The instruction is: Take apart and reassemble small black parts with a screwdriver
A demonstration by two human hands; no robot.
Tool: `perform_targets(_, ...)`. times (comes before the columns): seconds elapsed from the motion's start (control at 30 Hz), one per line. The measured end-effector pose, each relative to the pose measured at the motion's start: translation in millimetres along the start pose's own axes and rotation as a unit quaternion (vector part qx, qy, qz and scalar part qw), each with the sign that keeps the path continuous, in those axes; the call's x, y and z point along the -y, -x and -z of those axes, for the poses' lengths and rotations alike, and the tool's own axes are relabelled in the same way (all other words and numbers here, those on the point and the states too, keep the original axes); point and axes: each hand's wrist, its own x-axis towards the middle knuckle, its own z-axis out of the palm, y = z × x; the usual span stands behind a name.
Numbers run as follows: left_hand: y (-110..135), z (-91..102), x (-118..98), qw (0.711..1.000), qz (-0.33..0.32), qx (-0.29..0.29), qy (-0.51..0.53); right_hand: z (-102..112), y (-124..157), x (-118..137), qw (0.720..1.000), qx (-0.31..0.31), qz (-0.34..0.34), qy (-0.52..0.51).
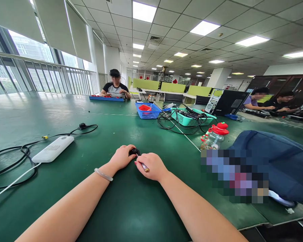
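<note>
My left hand (122, 156), with a pale bangle (103, 174) at the wrist, grips a small round black object (134, 152) against the green tabletop (131, 205). What kind of object it is cannot be made out. Closed beside it, my right hand (153, 165) pinches a slim pen-like tool (145, 167) with a brownish butt end. The tool slants, its far end pointing at the black object. Whether its tip touches the object is hard to see, as my fingers partly cover both.
At left lie a white power strip (53, 149) and black cables (25, 151). Ahead stand a blue basket (148, 114) and a teal basket (183, 120) of cables. A red-lidded bottle (215, 136) and dark blue bag (275, 161) sit at right. A person (115, 85) sits across the table.
</note>
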Motion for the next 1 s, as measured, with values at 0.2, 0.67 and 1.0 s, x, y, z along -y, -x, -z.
perform_targets(0.2,0,0.7,-1,1.000,0.008,0.004,-0.004,-8,-3,10,0.998,0.018,0.056,0.007)
perform_targets(0.67,2,2.1,-3,1.000,0.005,0.009,-0.002,-3,-1,4,0.999,-0.023,0.034,-0.010)
perform_targets(1.0,1,1.3,-1,1.000,0.003,0.009,0.002,3,1,0,0.998,-0.045,0.005,-0.034)
